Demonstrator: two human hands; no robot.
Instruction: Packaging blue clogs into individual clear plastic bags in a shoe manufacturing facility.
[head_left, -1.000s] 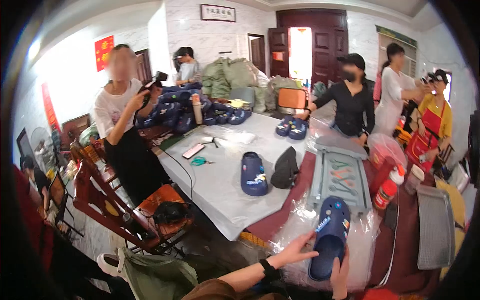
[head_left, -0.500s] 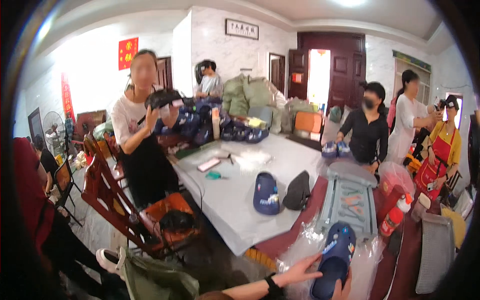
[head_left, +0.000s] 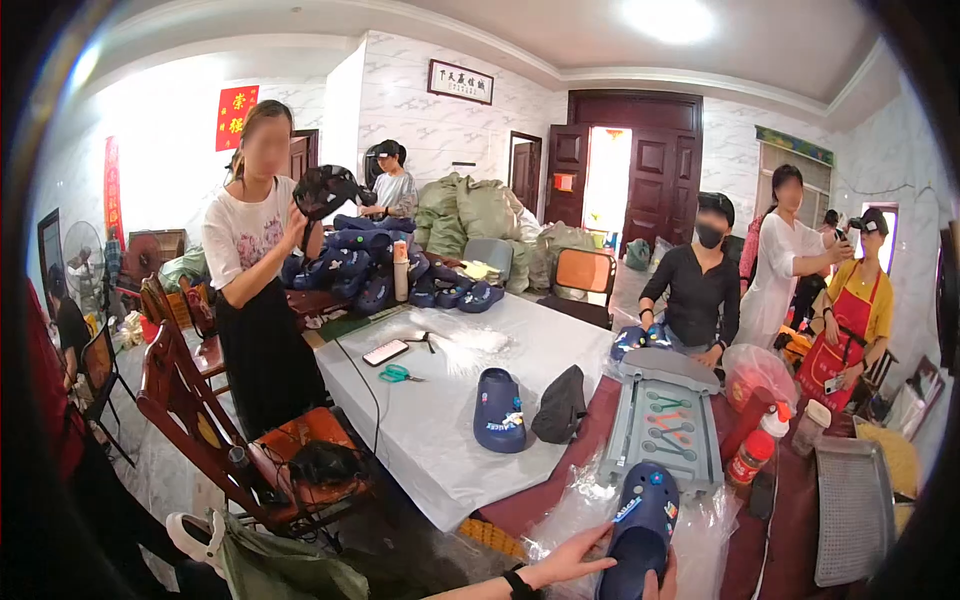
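One navy clog (head_left: 642,525) | left hand (head_left: 570,560): half-open, touching its left edge | right hand (head_left: 660,586): grasping its heel

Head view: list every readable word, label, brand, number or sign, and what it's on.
Wording not copied here; locations only.
Framed sign: dark characters, large ones legible.
Red poster: large yellow characters legible, side ones too small.
Red hanging strip: too blurred to read.
Held clog: pale lettering, too small to read surely.
Table clog: pale lettering, too small.
Red bottle: label too small.
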